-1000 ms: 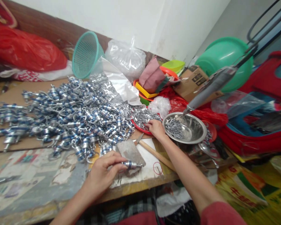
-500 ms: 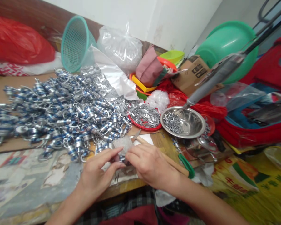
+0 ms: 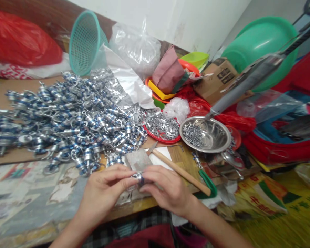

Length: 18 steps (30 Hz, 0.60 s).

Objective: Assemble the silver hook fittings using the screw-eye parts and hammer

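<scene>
Held fitting: a small silver metal cylinder with a blue band [image 3: 138, 177] is sitting between both hands, above the near edge of the paper-covered wooden desk [image 3: 138, 206].
Long axis: it is running roughly left to right, across the wearer's view; fingers are covering both ends, so which end is pointing which way cannot be told.
Left hand [image 3: 105, 187]: it is pinching the fitting's left side between thumb and fingers, nearly closed.
Right hand [image 3: 170, 187]: its bent fingers and thumb are closing around the right side; whether it is also gripping a smaller part is hidden.
Behind the fingers: a rough grey rectangular block [image 3: 137, 158] is lying just beyond, with a long tan wooden handle [image 3: 182, 172] slanting to its right.
Farther off: many silver-and-blue metal fittings [image 3: 67, 127] are heaping up leftward; a round stainless-steel bowl [image 3: 214, 136] is holding thin metal pins [image 3: 193, 134].
</scene>
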Motion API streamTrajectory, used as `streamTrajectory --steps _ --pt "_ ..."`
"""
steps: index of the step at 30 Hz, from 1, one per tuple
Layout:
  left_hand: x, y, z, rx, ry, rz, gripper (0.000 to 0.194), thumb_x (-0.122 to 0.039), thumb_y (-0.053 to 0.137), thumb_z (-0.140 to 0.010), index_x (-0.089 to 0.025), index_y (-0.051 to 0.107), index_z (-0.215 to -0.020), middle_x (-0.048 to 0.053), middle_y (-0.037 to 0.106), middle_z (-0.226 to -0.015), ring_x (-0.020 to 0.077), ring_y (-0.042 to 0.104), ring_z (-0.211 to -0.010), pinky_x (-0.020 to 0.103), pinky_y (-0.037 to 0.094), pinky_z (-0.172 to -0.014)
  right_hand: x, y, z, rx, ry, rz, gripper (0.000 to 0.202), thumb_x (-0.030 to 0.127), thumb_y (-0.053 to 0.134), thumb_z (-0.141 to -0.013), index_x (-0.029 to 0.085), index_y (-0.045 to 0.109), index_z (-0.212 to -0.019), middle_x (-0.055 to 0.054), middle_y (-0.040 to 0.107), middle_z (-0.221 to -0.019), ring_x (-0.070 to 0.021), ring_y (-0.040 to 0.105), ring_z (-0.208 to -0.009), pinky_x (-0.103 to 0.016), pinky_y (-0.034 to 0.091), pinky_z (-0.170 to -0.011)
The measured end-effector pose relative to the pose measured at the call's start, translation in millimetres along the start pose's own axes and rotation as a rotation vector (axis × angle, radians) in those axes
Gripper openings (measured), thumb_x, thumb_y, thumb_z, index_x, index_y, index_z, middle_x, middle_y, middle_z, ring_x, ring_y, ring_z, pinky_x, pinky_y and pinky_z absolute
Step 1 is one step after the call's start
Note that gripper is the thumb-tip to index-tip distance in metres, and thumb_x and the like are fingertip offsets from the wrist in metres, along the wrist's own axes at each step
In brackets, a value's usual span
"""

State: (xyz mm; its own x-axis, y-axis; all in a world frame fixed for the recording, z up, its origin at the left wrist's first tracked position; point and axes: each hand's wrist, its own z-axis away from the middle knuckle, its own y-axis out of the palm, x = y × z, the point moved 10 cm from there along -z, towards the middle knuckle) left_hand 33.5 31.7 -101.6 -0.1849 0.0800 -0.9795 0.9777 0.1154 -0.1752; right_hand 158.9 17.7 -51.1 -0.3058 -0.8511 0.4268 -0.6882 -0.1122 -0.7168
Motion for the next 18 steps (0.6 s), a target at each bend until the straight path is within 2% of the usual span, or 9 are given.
streamTrajectory --steps 2,4,8,11,14,16,18 --pt "-2 2.5 -1 0.024 -0.003 -0.039 0.009 -0.020 0.068 -0.063 -0.027 0.073 -0.067 -0.001 0.071 -0.068 0.0144 0.064 -0.066 0.021 0.049 -0.061 13 -2 4 -0.036 -0.138 0.096 0.021 0.010 0.046 -0.083 0.014 0.056 -0.101 -0.010 0.064 -0.094 -0.0156 0.060 -0.085 -0.027 0.051 -0.069" --pt "-7 5.2 -2 0.059 0.028 -0.085 0.008 -0.022 0.068 -0.064 -0.027 0.073 -0.066 0.000 0.071 -0.068 0.0149 0.063 -0.066 0.022 0.048 -0.060 20 -3 6 -0.037 -0.211 0.163 0.019 0.010 0.044 -0.084 0.013 0.059 -0.096 -0.013 0.065 -0.094 -0.0164 0.061 -0.082 -0.027 0.052 -0.065" --pt "-18 6.9 -2 0.106 0.107 -0.148 0.009 -0.024 0.064 -0.068 -0.025 0.072 -0.064 0.000 0.068 -0.069 0.0151 0.062 -0.066 0.023 0.047 -0.061 19 -8 2 -0.040 -0.195 0.147 0.020 0.011 0.045 -0.083 0.012 0.063 -0.091 -0.014 0.066 -0.094 -0.0174 0.063 -0.082 -0.028 0.052 -0.063" --pt "-12 6.8 -1 0.111 0.050 -0.137 0.010 -0.026 0.062 -0.069 -0.025 0.071 -0.064 0.001 0.068 -0.076 0.0173 0.063 -0.073 0.027 0.048 -0.069 10 -9 -1 -0.095 -0.083 0.029 0.020 0.010 0.049 -0.081 0.017 0.065 -0.091 -0.010 0.068 -0.092 -0.0151 0.064 -0.082 -0.025 0.054 -0.064" --pt "11 6.9 6 0.063 -0.147 0.005 0.012 -0.030 0.064 -0.068 -0.022 0.070 -0.075 0.002 0.071 -0.078 0.0188 0.064 -0.074 0.029 0.050 -0.070 -6 -7 1 -0.198 0.139 -0.195 0.012 0.015 0.060 -0.075 0.017 0.068 -0.083 -0.008 0.069 -0.080 -0.0140 0.065 -0.071 -0.022 0.054 -0.062" --pt "26 9.2 13 0.019 -0.265 0.164 0.031 -0.030 0.068 -0.062 -0.021 0.065 -0.092 0.002 0.071 -0.084 0.0193 0.065 -0.078 0.029 0.052 -0.070 -16 -2 5 -0.233 0.293 -0.306 0.009 0.017 0.065 -0.071 0.015 0.070 -0.078 -0.007 0.069 -0.073 -0.0139 0.064 -0.064 -0.022 0.053 -0.058" --pt "35 14.2 17 0.011 -0.317 0.303 0.053 -0.029 0.071 -0.060 -0.021 0.055 -0.109 0.002 0.070 -0.089 0.0187 0.064 -0.083 0.027 0.052 -0.073 -25 7 5 -0.162 0.398 -0.375 0.010 0.019 0.067 -0.069 0.015 0.070 -0.077 -0.006 0.069 -0.071 -0.0137 0.064 -0.061 -0.021 0.051 -0.054"
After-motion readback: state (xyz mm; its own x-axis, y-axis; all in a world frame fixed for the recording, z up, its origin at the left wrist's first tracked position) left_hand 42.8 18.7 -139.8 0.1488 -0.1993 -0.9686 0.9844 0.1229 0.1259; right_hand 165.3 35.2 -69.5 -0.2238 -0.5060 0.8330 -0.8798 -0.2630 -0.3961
